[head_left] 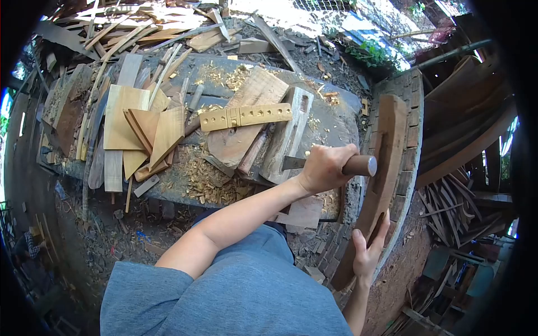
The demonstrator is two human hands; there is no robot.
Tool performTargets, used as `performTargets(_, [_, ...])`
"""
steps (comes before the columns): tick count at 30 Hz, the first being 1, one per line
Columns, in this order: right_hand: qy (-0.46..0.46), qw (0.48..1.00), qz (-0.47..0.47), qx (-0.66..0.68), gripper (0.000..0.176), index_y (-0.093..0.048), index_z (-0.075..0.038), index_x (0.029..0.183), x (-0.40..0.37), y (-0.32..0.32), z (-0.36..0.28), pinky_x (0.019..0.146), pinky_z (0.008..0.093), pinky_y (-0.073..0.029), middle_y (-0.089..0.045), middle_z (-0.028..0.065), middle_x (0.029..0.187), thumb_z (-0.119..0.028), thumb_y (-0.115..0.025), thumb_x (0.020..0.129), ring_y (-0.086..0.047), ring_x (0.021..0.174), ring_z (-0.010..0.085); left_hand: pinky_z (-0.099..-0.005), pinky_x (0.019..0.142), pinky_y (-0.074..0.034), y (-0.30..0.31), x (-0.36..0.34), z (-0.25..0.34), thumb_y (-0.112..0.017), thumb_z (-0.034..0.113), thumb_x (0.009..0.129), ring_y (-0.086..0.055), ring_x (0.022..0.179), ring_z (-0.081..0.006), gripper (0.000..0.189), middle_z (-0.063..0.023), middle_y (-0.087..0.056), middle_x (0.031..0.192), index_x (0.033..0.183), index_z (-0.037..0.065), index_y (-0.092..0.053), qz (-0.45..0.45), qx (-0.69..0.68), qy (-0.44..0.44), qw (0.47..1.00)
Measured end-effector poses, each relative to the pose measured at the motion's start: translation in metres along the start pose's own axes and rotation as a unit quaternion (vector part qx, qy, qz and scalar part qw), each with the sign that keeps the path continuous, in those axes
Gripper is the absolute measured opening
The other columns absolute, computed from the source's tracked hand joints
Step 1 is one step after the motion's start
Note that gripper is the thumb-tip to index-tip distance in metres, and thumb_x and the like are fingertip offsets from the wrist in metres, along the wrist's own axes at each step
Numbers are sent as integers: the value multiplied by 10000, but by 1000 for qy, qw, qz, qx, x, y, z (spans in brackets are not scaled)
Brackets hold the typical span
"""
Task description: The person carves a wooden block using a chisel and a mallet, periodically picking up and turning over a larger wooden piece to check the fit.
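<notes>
My left hand (328,168) is closed around a chisel (360,165) with a round wooden handle. Its dark flat blade points left over the bench, and the handle's butt end overlaps a long wooden beam (389,148) in view. That beam has slots cut in it and stands slanting along a low brick wall. Lower down, my right hand (368,253) grips the beam's edge, thumb on the face and a finger stretched up along it; the other fingers are mostly hidden. Left of the chisel lies a weathered slotted block (288,134).
A workbench (336,123) spreads ahead, strewn with wood shavings (210,176). On it lie a yellow strip with holes (246,117), a broad board (255,89) and triangular wooden pieces (168,137). The brick wall (413,123) runs along the right. Scrap wood (140,28) is heaped behind.
</notes>
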State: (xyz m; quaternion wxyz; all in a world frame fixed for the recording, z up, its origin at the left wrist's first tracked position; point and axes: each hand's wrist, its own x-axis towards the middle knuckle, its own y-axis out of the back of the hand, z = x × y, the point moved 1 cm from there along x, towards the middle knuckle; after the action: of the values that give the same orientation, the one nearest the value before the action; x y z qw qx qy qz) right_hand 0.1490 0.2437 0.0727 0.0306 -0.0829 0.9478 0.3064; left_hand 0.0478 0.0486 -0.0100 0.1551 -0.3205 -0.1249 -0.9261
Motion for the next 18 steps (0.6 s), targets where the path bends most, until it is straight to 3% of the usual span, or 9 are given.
performTargets(2, [-7, 999, 16, -29, 779, -192, -33, 1512, -4, -5, 5, 1056, 427, -352, -424, 198, 1399, -175, -624, 880, -435, 1277, 264, -377, 525, -516, -8, -5, -1, -777, 170, 718, -678, 623, -268, 262, -91, -657, 690, 875, 98, -581, -15, 13, 11, 1000])
performTargets(5, [28, 997, 58, -52, 763, -218, -38, 1509, -4, -6, 26, 1099, 409, -294, -420, 199, 1410, -185, -629, 883, -415, 1301, 285, -383, 524, -519, -24, -6, -2, -751, 199, 733, -681, 627, -266, 240, -77, -657, 681, 862, 104, -572, -92, 54, 6, 994])
performTargets(10, [-18, 994, 110, -1, 723, -237, -26, 1501, -12, 5, 40, 1100, 392, -280, -400, 178, 1422, -186, -607, 901, -400, 1302, 284, -388, 547, -528, -38, -26, 4, -751, 208, 684, -686, 650, -263, 275, -61, -666, 717, 867, 109, -573, -196, 79, -32, 977])
performTargets(14, [-20, 988, 152, -23, 715, -246, -27, 1498, -20, 11, 49, 1096, 391, -284, -401, 178, 1418, -202, -605, 905, -404, 1292, 279, -351, 571, -531, -7, -14, 18, -791, 181, 620, -691, 680, -226, 345, -36, -665, 734, 896, 120, -594, -136, 27, -66, 988])
performTargets(18, [-15, 988, 154, -14, 713, -244, -33, 1500, -19, 6, 52, 1093, 391, -291, -405, 179, 1416, -199, -603, 907, -409, 1289, 281, -378, 544, -522, 2, 6, 22, -740, 188, 671, -677, 646, -259, 265, -59, -648, 698, 845, 116, -553, -103, 8, -80, 991])
